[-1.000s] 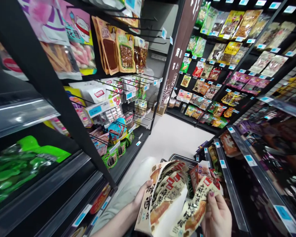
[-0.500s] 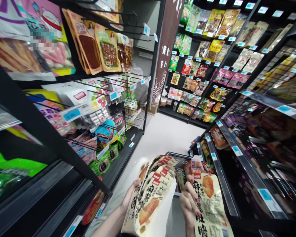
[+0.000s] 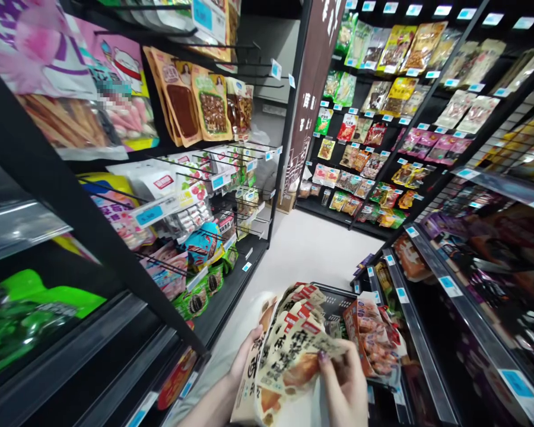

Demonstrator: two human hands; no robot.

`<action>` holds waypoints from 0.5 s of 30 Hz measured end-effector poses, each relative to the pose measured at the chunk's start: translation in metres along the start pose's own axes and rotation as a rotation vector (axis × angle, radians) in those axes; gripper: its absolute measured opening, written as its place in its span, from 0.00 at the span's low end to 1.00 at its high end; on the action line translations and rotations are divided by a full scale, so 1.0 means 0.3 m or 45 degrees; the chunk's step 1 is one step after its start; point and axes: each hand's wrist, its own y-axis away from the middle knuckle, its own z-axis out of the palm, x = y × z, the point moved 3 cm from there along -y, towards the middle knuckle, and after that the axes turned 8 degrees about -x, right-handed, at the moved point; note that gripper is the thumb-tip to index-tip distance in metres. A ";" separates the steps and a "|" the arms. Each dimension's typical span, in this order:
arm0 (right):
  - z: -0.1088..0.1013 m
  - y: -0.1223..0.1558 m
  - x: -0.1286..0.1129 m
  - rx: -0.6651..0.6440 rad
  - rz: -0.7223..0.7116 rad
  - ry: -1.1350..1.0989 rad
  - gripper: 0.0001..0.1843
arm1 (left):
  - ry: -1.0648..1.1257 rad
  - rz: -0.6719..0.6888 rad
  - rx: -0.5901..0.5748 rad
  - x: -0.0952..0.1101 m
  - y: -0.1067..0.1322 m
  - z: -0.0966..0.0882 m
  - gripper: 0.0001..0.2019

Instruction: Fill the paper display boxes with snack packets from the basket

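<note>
My left hand (image 3: 245, 360) grips the left side of a cardboard display box (image 3: 244, 388), which holds several beige snack packets (image 3: 289, 319) with red logos and black characters. In my right hand (image 3: 345, 379) is one snack packet (image 3: 300, 363) of the same kind, pinched at its right edge between thumb and fingers. That packet lies against the front of the others; whether it is fully inside the box I cannot tell. Behind the box, a dark basket (image 3: 338, 296) is partly hidden. To its right sits an open box of reddish snack packs (image 3: 378, 341).
On the left, a black shelf rack (image 3: 160, 332) has hanging snack bags (image 3: 211, 107) and protruding metal hooks. Another shelf (image 3: 449, 284) with price tags runs along the right. Pale floor (image 3: 324, 243) leads to a wall display of bags (image 3: 360, 130) at the back.
My right hand has brought its packet leftward from the box's right side to the front of the packets in the box. The view has shifted, so the shelves appear further right.
</note>
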 end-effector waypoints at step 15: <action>0.025 0.019 0.063 0.012 -0.380 0.888 0.18 | 0.005 -0.031 -0.091 0.003 -0.002 0.012 0.34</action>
